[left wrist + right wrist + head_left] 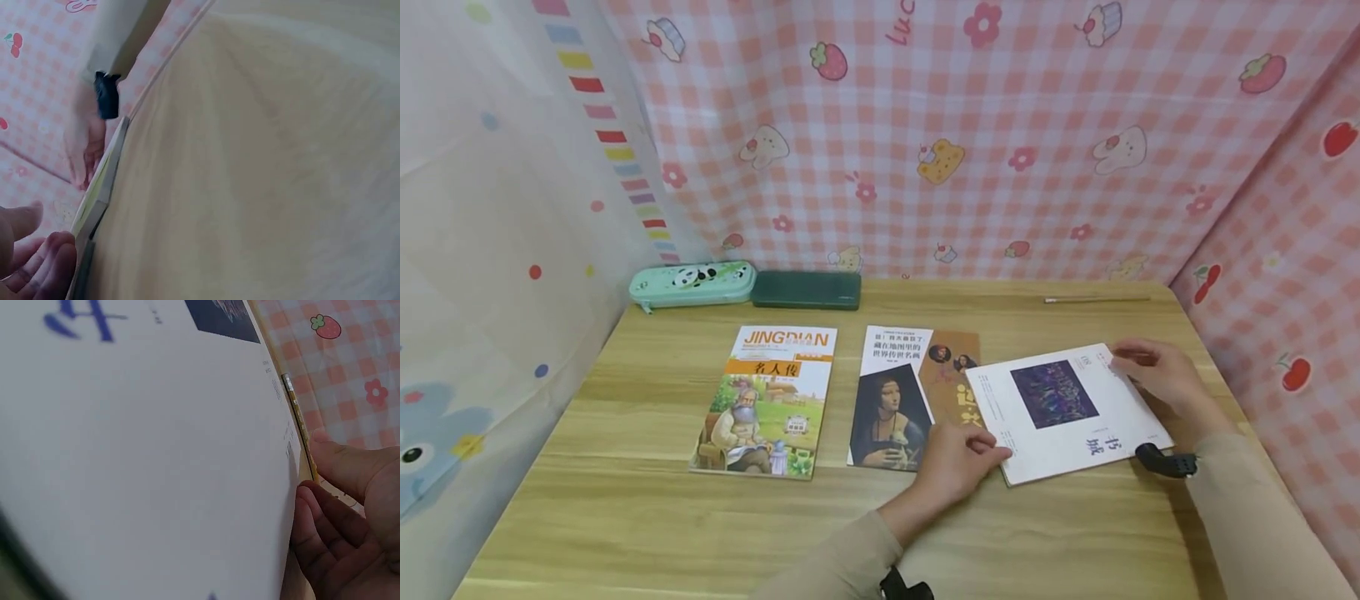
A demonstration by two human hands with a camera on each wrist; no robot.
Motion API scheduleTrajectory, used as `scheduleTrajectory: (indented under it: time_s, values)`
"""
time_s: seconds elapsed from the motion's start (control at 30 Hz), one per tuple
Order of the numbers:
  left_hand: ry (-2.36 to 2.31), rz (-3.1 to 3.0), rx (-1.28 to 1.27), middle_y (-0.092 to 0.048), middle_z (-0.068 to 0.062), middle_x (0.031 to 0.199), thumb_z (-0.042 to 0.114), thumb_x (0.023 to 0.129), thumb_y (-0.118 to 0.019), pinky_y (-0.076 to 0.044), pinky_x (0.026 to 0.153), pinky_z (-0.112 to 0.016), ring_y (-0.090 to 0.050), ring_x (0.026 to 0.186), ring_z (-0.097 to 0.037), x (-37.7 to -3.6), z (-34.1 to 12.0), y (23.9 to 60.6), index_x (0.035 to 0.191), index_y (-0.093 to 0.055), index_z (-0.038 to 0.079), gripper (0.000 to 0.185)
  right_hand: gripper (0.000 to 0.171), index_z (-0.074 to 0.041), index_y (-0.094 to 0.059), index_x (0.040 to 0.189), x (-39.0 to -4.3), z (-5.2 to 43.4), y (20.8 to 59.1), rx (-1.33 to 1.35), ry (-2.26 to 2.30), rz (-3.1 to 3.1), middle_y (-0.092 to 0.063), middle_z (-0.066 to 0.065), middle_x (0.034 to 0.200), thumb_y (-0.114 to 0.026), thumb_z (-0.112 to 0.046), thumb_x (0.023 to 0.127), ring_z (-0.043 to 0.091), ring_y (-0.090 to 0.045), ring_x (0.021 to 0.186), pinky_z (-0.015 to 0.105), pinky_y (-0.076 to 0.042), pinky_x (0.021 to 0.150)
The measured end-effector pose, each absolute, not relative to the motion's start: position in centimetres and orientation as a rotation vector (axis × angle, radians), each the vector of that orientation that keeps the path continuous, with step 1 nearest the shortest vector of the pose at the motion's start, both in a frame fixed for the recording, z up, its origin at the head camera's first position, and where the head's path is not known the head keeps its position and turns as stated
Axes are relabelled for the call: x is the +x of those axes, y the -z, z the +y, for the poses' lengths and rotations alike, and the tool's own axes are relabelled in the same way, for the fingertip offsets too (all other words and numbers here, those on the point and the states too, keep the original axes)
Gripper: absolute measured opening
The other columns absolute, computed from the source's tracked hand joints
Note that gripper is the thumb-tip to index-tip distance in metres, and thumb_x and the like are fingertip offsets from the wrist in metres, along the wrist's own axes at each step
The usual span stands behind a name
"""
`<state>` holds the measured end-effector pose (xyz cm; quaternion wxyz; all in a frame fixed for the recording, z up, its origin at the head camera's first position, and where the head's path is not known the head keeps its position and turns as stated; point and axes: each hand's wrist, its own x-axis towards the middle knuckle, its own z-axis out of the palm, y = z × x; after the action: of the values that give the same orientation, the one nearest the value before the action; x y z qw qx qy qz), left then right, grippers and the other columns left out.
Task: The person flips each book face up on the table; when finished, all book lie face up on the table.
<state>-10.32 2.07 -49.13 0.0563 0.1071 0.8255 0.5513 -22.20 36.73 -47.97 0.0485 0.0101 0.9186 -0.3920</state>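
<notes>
A white book (1067, 408) with a dark picture on its cover lies askew on the right of the wooden table (625, 500). My left hand (996, 454) pinches its near left corner, fingers curled at the edge. My right hand (1123, 358) grips the far right edge. In the right wrist view the fingers (312, 519) reach under the white book (156, 456) and the thumb lies along its side. In the left wrist view my left hand (37, 250) sits by the white book (103, 181), seen edge-on, with the right hand (84, 147) beyond.
An art book with a portrait cover (891, 400) lies partly under the white book. An orange-topped book (767, 400) lies left of it. A mint panda pencil case (692, 283), a dark green case (807, 289) and a thin stick (1097, 299) line the back edge. Pink checked cloth (1000, 167) walls the table.
</notes>
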Motion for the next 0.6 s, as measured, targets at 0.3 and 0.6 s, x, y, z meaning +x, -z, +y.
scheduleTrajectory:
  time_s: [0.3,0.6]
  values:
    - [-1.817,2.526,0.541,-0.075,-0.013,0.091,0.013,0.088,-0.081,-0.057,0.071,-0.016,-0.071,0.077,-0.011,-13.6,1.3,48.4,0.102,-0.076,-0.004,0.022,0.056,0.01,-0.058,0.132,-20.0,38.6,47.7,-0.007,1.09,2.795,-0.066,0.027,0.116,-0.066,-0.035,0.1,0.002,-0.055,0.083,0.02,-0.056,0.064]
    - [-1.647,2.642,0.591,-0.072,-0.015,0.109,0.016,0.091,-0.078,-0.054,0.083,-0.03,-0.066,0.097,-0.028,-16.8,0.6,48.4,0.119,-0.072,-0.002,0.034,0.05,0.013,-0.063,0.119,-17.1,39.8,47.2,0.043,1.046,2.695,-0.069,0.008,0.087,-0.068,-0.032,0.099,0.011,-0.059,0.068,0.028,-0.057,0.056]
